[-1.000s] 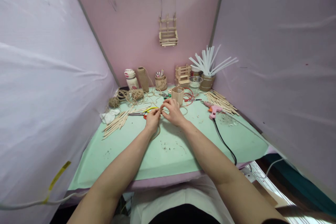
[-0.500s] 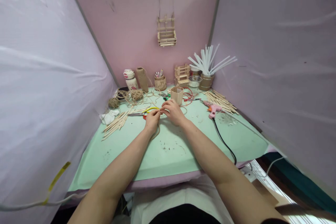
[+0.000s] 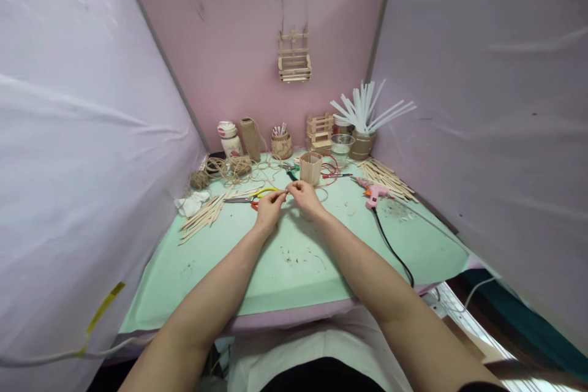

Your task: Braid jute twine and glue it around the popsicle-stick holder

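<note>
My left hand (image 3: 270, 208) and my right hand (image 3: 303, 197) meet over the middle of the table, fingertips pinched close together. Between them they grip jute twine, mostly hidden by the fingers. A loop of the twine (image 3: 326, 194) shows on the table just past my right hand. Right behind that hand stands an open-topped cup made of wooden sticks (image 3: 311, 168). Scissors with yellow and red handles (image 3: 263, 193) lie just beyond my left hand, blades pointing left. Green-handled pliers (image 3: 291, 173) rest left of the cup.
Wooden sticks lie in piles at left (image 3: 206, 220) and right (image 3: 388, 179). A pink glue gun (image 3: 375, 192) with a black cord lies at right. Tangled twine (image 3: 225, 166), a pen holder (image 3: 282, 146) and white glue sticks (image 3: 362, 107) stand behind. A small stick shelf (image 3: 294, 67) hangs on the back wall.
Both hands have shifted slightly, the right fingers now lower and drawn into a pinch. The twine strand that hung below my left hand no longer shows there.
</note>
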Demonstrator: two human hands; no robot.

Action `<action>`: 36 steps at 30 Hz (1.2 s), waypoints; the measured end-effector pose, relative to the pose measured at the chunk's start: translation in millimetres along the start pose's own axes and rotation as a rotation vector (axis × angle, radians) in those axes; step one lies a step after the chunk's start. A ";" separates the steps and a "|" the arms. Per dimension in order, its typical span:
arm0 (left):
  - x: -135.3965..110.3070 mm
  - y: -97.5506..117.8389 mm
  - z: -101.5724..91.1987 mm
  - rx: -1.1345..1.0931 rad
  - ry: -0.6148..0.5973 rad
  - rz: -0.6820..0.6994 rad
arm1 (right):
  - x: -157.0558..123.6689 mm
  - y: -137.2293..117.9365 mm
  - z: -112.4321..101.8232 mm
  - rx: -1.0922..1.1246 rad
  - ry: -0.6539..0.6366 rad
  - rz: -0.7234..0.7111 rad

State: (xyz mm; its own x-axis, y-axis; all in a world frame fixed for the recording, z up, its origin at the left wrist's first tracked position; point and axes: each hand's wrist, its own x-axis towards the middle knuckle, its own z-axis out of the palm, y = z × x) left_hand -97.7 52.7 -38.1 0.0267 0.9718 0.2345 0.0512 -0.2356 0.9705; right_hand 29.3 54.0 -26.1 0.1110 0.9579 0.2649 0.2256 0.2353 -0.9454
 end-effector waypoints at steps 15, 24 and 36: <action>-3.3 4.2 0.7 0.047 0.033 0.008 | -2.1 -5.0 -4.3 -0.113 0.003 -0.050; -2.7 -4.1 0.9 0.054 0.100 0.044 | -6.0 -5.9 -1.4 -0.297 0.121 -0.151; -2.8 -1.9 0.5 0.046 0.074 0.057 | -2.8 1.2 -0.3 -0.249 0.063 -0.068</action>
State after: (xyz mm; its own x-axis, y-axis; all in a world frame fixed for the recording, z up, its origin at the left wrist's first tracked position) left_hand -97.3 50.5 -40.7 -0.0430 0.9548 0.2942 0.0970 -0.2891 0.9524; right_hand 29.5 51.6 -27.9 0.1456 0.9271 0.3453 0.4647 0.2440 -0.8512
